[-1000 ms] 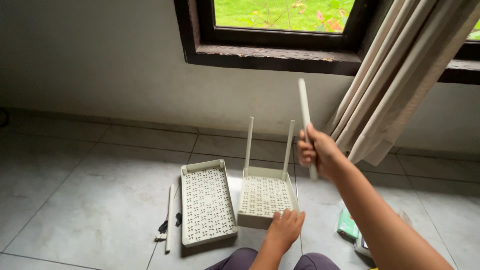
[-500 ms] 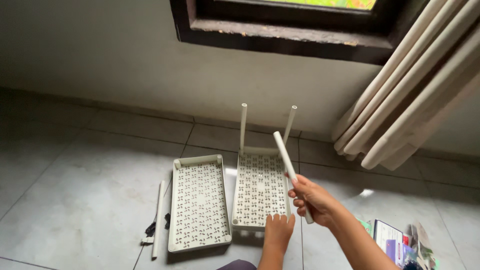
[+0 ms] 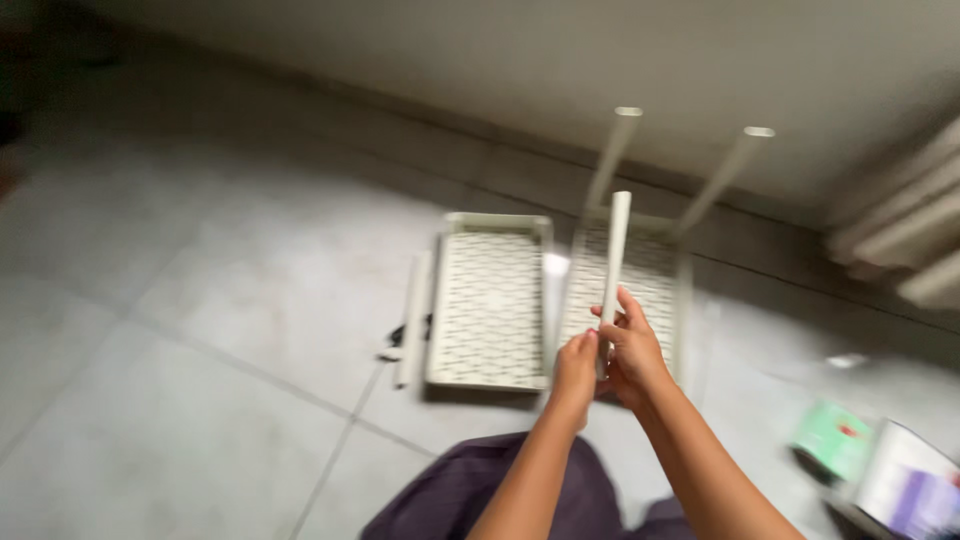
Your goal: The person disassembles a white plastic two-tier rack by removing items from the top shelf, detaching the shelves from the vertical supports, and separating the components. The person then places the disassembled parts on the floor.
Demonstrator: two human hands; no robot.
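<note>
My right hand [image 3: 632, 350] grips a pale plastic tube [image 3: 614, 250] near its lower end and holds it upright over the near left corner of a perforated rack tray [image 3: 648, 270]. My left hand [image 3: 577, 365] touches the tube's bottom end, fingers closed around it. Two more tubes [image 3: 612, 155] stand upright in that tray's far corners. A second perforated tray [image 3: 490, 300] lies flat on the floor just to the left. The view is motion-blurred.
Another loose tube [image 3: 412, 318] lies on the grey tiled floor [image 3: 180, 300] left of the flat tray, with a small dark item beside it. A green packet [image 3: 835, 440] and a booklet [image 3: 915, 485] lie at the right. A curtain [image 3: 900, 240] hangs at the far right.
My right hand brought the tube down from near the window to the tray's near corner. My left hand rose off the tray to meet the tube's base. The camera tilted downward.
</note>
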